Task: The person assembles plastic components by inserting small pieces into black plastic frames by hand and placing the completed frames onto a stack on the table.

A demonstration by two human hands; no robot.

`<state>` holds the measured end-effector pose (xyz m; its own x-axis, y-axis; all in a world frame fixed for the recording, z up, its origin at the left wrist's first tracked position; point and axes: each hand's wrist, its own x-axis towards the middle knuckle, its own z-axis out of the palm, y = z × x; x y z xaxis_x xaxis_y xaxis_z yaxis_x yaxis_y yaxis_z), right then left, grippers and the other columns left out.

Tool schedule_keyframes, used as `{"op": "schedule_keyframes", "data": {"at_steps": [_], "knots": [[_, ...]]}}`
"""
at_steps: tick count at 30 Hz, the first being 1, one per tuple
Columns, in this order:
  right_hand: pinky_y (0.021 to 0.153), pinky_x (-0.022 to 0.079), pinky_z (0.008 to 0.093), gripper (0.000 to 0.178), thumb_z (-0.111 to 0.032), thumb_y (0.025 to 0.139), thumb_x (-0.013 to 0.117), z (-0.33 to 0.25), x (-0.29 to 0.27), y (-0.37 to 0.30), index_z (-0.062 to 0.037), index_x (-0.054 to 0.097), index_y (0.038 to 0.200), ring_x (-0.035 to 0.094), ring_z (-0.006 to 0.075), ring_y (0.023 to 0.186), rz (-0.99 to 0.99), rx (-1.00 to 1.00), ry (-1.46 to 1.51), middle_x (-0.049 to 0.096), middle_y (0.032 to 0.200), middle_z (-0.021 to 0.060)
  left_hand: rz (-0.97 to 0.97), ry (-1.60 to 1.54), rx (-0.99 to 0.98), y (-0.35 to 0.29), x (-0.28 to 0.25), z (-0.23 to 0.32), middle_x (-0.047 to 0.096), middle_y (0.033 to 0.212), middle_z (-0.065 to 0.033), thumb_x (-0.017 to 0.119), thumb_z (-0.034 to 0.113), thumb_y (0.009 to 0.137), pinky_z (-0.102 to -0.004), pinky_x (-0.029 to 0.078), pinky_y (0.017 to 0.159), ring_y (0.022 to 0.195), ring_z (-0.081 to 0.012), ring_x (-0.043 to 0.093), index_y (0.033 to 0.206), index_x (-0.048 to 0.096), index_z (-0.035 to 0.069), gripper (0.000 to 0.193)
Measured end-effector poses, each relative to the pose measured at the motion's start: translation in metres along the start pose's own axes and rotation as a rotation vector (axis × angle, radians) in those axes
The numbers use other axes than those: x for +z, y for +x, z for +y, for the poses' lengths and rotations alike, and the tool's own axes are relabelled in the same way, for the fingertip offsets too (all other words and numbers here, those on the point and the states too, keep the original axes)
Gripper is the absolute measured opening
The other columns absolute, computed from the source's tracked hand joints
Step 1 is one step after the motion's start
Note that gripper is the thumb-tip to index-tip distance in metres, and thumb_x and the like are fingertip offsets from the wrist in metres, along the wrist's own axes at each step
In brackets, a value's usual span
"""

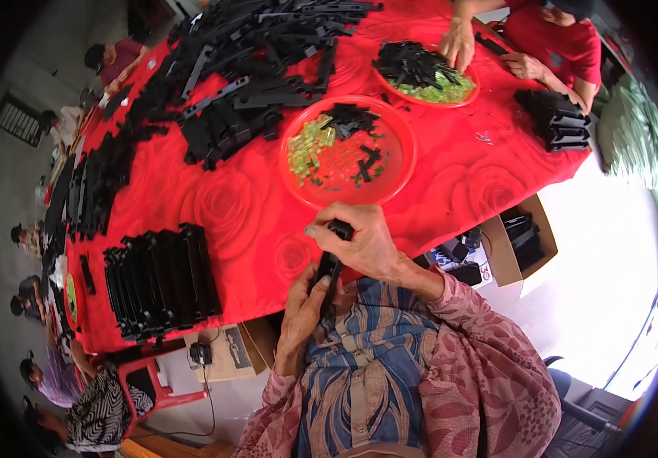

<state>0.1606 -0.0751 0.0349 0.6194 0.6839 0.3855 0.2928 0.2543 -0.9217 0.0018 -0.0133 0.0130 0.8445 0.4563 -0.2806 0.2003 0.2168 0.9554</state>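
My left hand (302, 309) is closed around a long, narrow black plastic part (329, 269), held upright in front of my body at the table's near edge. Curled over its upper end is my right hand (367, 243), with thumb and fingers bent; whether a small piece sits between those fingertips is hidden. Just beyond my hands rests a round red tray (405, 172). In it lie yellow-green translucent pieces (307, 150) and small black pieces (350, 119), with a few loose ones scattered toward the tray's middle.
Stacked black plastic parts (161, 282) stand at the near left, and a large heap (268, 69) covers the far left. Across the table, a person in red (565, 46) reaches into another red tray (428, 98). An open carton (523, 240) sits below the right edge.
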Motion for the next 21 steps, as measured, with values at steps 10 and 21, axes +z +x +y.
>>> {"op": "schedule_keyframes", "data": {"at_steps": [10,21], "knots": [[0.051,0.044,0.0255,0.010,-0.007,0.082,0.072,0.003,0.006,-0.001,0.0012,0.067,0.082,0.056,0.0068,0.059,0.016,-0.060,0.041,0.061,0.065,0.0064,-0.027,-0.019,-0.010,-0.003,-0.003,-0.004,0.061,0.093,-0.0026,0.044,0.020,0.103,-0.0255,0.046,0.077,0.084,-0.0109,0.055,0.117,0.054,0.001,0.025],[0.050,0.040,0.0274,0.015,-0.006,0.082,0.072,-0.003,0.016,-0.008,0.0019,0.061,0.076,0.050,0.0098,0.054,0.017,0.033,-0.060,0.054,0.060,0.0059,0.048,-0.069,-0.021,-0.006,0.002,-0.023,0.057,0.078,0.0003,0.044,0.011,0.102,-0.0224,0.043,0.061,0.067,-0.0077,0.051,0.105,0.052,0.004,0.011]]}}
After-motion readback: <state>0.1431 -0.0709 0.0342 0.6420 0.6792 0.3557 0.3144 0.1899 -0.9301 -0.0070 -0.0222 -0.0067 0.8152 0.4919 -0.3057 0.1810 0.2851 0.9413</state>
